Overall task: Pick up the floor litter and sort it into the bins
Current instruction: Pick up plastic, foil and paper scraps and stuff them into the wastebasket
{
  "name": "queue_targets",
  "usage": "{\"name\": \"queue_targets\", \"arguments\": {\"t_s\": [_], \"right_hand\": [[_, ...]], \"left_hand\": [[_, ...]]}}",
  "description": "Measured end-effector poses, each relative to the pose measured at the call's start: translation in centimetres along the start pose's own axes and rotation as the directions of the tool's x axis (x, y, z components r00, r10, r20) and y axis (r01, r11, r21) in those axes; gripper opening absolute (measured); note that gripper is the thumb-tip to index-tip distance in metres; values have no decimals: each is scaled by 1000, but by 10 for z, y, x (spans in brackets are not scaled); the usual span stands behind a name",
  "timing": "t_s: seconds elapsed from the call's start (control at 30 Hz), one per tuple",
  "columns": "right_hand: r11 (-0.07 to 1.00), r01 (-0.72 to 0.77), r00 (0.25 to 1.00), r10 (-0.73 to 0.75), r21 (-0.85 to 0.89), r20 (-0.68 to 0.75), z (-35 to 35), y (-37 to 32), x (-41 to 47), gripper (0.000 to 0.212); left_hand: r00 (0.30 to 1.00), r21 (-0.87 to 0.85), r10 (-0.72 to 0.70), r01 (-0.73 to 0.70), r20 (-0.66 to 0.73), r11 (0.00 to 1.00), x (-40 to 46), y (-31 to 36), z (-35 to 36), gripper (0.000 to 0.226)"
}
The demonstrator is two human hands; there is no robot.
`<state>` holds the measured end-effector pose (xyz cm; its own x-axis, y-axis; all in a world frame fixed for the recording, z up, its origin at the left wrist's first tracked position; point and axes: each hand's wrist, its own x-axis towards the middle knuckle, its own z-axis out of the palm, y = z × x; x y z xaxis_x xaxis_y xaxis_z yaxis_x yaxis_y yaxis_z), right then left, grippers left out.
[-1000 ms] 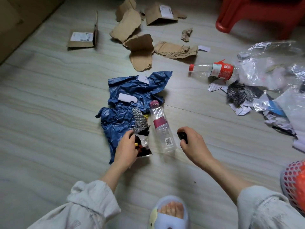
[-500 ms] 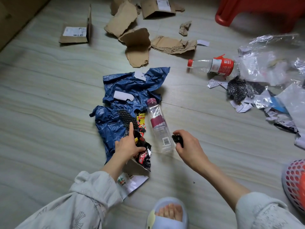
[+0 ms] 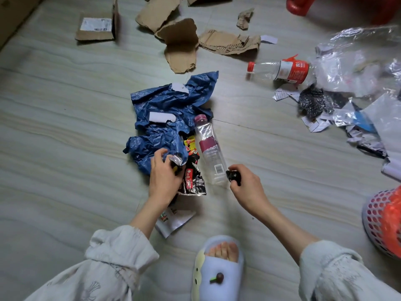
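Litter lay scattered over the pale floor (image 3: 65,131), thickest in front of the person. At the centre sat a crumpled blue bag (image 3: 167,118) with a clear bottle (image 3: 209,152) lying along its right edge, purple cap pointing away. Between bag and bottle lay a black and red wrapper (image 3: 193,172). The left hand (image 3: 165,177) rested on the bag's near edge, its fingers curled round a small crinkled foil scrap (image 3: 176,160) and touching the wrapper. The right hand (image 3: 247,187) hovered just beside the bottle's base, thumb and fingers pinching a small black scrap (image 3: 234,177). A white packet (image 3: 173,220) lay on the floor under the left wrist.

Farther out, torn cardboard (image 3: 180,44) was strewn along the top, with a small open box (image 3: 97,29) to its left. To the right lay a second bottle (image 3: 280,69) with a red cap and label, next to a heap of clear plastic (image 3: 355,61), black mesh (image 3: 312,101) and paper scraps. A perforated basket (image 3: 377,220) with something orange inside showed at the right edge, and a red stool (image 3: 299,6) at the top right corner. A foot in a pale blue slipper (image 3: 219,272) stood at the bottom.
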<state>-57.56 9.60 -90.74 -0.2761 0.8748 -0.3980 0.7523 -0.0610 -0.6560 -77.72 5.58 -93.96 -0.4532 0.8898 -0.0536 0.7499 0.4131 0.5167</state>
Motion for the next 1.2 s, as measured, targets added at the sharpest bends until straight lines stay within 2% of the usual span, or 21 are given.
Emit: {"name": "queue_targets", "arguments": {"t_s": [0.07, 0.1, 0.17, 0.27, 0.37, 0.47, 0.53, 0.67, 0.73, 0.83, 0.93, 1.0, 1.13, 1.2], "right_hand": [[999, -34, 999, 33, 20, 14, 7, -2, -12, 42], [999, -48, 999, 47, 26, 19, 9, -4, -17, 43], [997, -65, 998, 64, 41, 23, 10, -8, -27, 46], [995, -83, 996, 81, 62, 27, 14, -13, -43, 46], [992, -94, 996, 93, 84, 16, 17, -15, -53, 46], [990, -104, 995, 104, 94, 4, 18, -11, -59, 45], [991, -106, 994, 106, 84, 9, 18, -6, -60, 46], [989, -122, 993, 121, 85, 9, 18, 3, -54, 46], [988, -134, 991, 133, 83, 13, 19, 8, -52, 46], [986, -142, 990, 141, 84, 13, 21, 13, -50, 45], [988, -121, 993, 119, 92, 18, 23, 12, -48, 45], [991, -102, 995, 101, 87, 17, 24, 12, -47, 44], [991, -93, 996, 92, 97, 12, 27, 13, -52, 44], [993, -79, 997, 77, 90, 18, 30, 12, -54, 44]], "left_hand": [[997, -10, 76, -76, -3, 997, -16, 2, -8, 27], [995, 27, 91, -92, 39, 995, -22, 3, -14, 22], [973, 128, 99, -128, 211, 984, -39, 5, -21, 16], [873, 189, 45, -156, 486, 970, -72, -5, -20, 23], [800, 249, -52, -124, 598, 960, -93, -25, -15, 28], [771, 306, -141, -73, 621, 949, -100, -38, -10, 59], [763, 363, -183, -72, 619, 929, -101, -42, -4, 67], [797, 450, -160, -152, 582, 880, -90, -41, 8, 36], [791, 473, -146, -197, 594, 859, -92, -37, 13, 27], [797, 504, -126, -242, 591, 829, -102, -34, 14, 29], [826, 510, -46, -302, 562, 805, -109, -39, 11, 31], [849, 513, -87, -231, 521, 827, -115, -42, 13, 32], [833, 479, -331, 92, 444, 873, -126, -40, 14, 37], [827, 456, -350, 129, 441, 881, -125, -41, 13, 36]]}}
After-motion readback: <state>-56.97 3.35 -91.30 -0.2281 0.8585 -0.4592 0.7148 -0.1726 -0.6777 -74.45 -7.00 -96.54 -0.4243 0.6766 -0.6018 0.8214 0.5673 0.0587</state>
